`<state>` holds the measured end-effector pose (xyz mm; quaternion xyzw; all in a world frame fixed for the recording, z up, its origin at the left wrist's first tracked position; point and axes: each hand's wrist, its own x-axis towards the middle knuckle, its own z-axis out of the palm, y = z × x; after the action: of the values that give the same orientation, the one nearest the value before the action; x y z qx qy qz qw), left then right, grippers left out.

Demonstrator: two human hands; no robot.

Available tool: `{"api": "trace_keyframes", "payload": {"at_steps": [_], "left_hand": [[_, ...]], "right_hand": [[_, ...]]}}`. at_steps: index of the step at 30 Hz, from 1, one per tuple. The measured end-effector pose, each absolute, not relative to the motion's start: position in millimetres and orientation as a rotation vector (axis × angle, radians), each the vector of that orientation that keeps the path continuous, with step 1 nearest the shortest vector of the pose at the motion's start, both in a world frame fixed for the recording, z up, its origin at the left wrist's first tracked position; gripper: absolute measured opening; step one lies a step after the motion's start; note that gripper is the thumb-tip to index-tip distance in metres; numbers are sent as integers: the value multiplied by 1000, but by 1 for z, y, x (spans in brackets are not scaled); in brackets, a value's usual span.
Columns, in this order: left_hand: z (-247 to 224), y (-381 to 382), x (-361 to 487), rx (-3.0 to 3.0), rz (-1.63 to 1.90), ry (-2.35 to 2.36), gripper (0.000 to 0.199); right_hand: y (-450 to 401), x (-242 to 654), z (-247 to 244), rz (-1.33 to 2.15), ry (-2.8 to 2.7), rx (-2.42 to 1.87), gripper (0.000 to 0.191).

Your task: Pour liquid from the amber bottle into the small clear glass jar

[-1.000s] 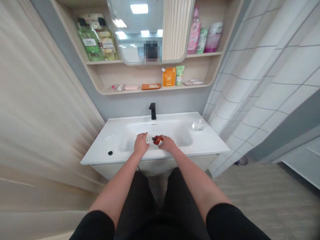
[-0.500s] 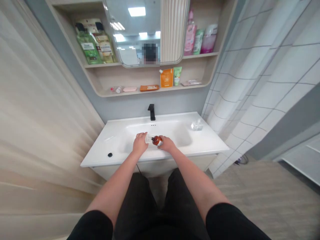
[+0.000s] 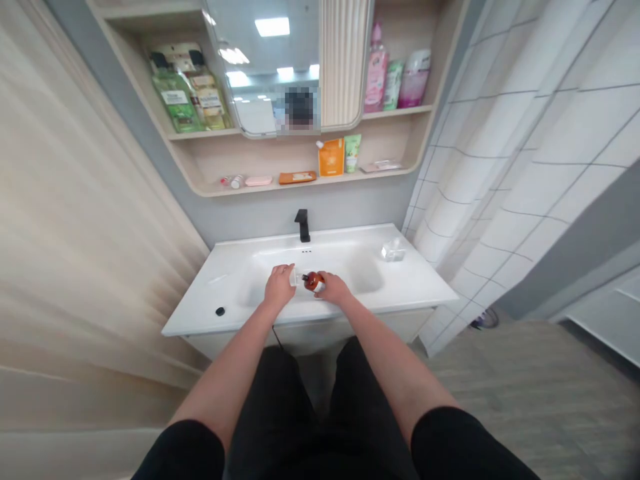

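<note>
Over the front of the white sink (image 3: pixel 367 270), my left hand (image 3: pixel 279 285) is closed around a small clear cup (image 3: pixel 294 277). The cup is tilted, its mouth turned right. My right hand (image 3: pixel 333 288) grips a brown bottle (image 3: pixel 314 281) with a white label, tipped so that its dark neck points left at the cup's mouth. Whether liquid is flowing is too small to tell. A black round cap (image 3: pixel 220 311) lies on the counter's left side.
Behind the sink rises a black faucet (image 3: pixel 303 225). A clear container (image 3: pixel 393 251) stands on the right counter. Above hangs a mirror cabinet (image 3: pixel 300 185) with bottles, an orange pouch (image 3: pixel 331 158) and a green tube (image 3: pixel 353 153). A curtain (image 3: pixel 95 267) borders the left.
The view has shifted very slightly. Both hands keep their hold, and the bottle and cup stay in nearly the same place.
</note>
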<state>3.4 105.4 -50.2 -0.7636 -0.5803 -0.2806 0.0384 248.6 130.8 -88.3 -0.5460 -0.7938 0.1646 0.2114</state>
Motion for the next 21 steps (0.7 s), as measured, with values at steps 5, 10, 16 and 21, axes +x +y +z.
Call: {"api": "trace_keyframes", "payload": {"at_steps": [5, 10, 16, 21], "left_hand": [[-42, 101, 5, -2347, -784, -1814, 76], [-33, 98, 6, -2359, -738, -1828, 78], [-29, 99, 6, -2351, -723, -1812, 78], [-28, 100, 4, -2341, -709, -1777, 77]], "right_hand": [[133, 249, -91, 460, -2179, -1464, 80], [133, 250, -92, 483, -2165, -1411, 79], [133, 250, -89, 521, -2142, -1393, 81], [133, 251, -89, 564, -2106, -1357, 79]]}}
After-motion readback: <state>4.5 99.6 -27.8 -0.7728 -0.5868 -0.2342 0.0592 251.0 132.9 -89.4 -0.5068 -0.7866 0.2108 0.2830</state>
